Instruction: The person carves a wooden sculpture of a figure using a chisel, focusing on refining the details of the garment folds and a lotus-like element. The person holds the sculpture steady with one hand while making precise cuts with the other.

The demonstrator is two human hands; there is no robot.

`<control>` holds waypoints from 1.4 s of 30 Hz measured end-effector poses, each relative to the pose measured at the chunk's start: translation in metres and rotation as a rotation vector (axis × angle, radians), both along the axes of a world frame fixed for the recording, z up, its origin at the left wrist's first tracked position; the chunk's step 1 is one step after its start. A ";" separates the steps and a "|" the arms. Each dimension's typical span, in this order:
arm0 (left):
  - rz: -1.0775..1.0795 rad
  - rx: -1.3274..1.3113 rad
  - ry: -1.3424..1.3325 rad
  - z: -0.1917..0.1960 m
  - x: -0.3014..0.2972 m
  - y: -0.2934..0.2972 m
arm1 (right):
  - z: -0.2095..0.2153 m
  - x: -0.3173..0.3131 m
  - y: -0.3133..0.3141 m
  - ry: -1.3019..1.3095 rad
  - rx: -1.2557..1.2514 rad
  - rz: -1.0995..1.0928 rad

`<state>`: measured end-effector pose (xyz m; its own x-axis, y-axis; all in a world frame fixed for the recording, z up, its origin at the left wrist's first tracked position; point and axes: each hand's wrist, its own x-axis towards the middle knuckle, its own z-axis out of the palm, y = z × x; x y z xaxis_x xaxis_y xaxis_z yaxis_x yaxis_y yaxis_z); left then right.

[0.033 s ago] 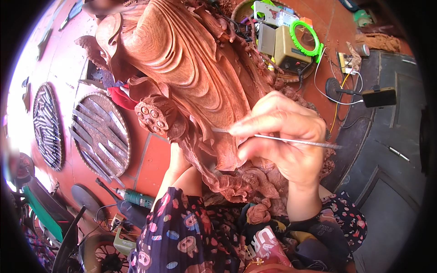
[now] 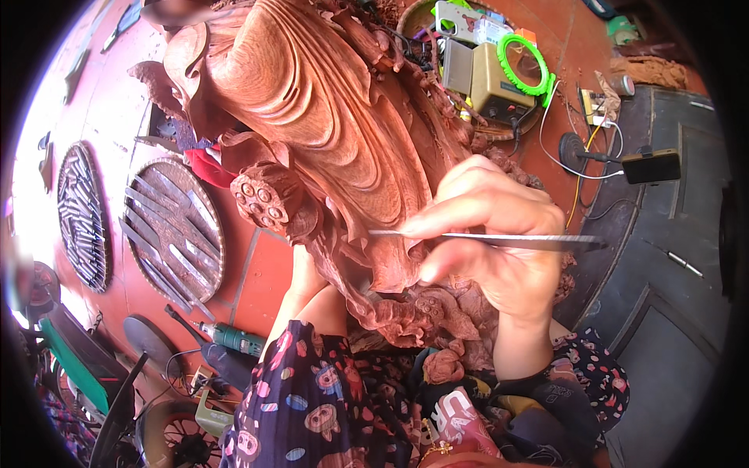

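Observation:
A large reddish-brown wood carving (image 2: 343, 148) with flowing robe folds lies before me. Pinched between the thumb and fingers of my right hand (image 2: 499, 234) is a slim metal file (image 2: 538, 241). Its narrow tip touches or hovers just over a curled fold near the carving's lower middle, and its wider end sticks out to the right past my hand. Left of that spot stands a carved lotus pod (image 2: 261, 195). Carved leaves and blossoms (image 2: 437, 308) spread below my right hand. I cannot make out my left hand; the carving may hide it.
Two woven trays hold tools: one many thin bits (image 2: 82, 218), the other flat blades and files (image 2: 173, 234). A green rotary tool (image 2: 234, 339) lies near my left knee. Upper right stand a beige power box (image 2: 499, 82), green ring (image 2: 521, 66), cables and a phone on a stand (image 2: 651, 166).
My right hand has slid slightly to the right. The file has turned in its fingers and shows a broader, darker face. The carving stays where it was.

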<state>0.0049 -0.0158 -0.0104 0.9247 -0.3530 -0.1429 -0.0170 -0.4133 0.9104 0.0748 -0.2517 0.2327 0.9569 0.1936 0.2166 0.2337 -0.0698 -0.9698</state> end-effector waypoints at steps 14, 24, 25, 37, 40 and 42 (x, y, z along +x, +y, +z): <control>-0.027 0.008 -0.001 0.004 0.011 -0.005 | 0.006 -0.016 -0.033 0.495 1.017 0.217; -0.096 -0.004 -0.012 0.005 0.016 -0.015 | -0.011 -0.008 0.018 0.125 0.320 -0.078; -0.089 -0.005 -0.015 0.008 0.011 -0.015 | -0.011 -0.006 0.024 0.026 0.179 -0.130; -0.095 0.001 -0.027 0.008 0.016 -0.003 | -0.023 0.017 0.047 -0.397 -0.451 -0.351; -0.086 0.002 -0.023 0.009 0.017 0.002 | -0.030 0.012 0.056 -0.248 -0.390 -0.299; -0.077 -0.004 -0.027 0.010 0.018 0.004 | -0.028 0.013 0.059 -0.264 -0.421 -0.306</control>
<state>0.0229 -0.0118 -0.0008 0.8983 -0.4236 -0.1168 -0.0733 -0.4063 0.9108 0.0881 -0.1924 0.2043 0.9070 0.0376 0.4195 0.3718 -0.5392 -0.7556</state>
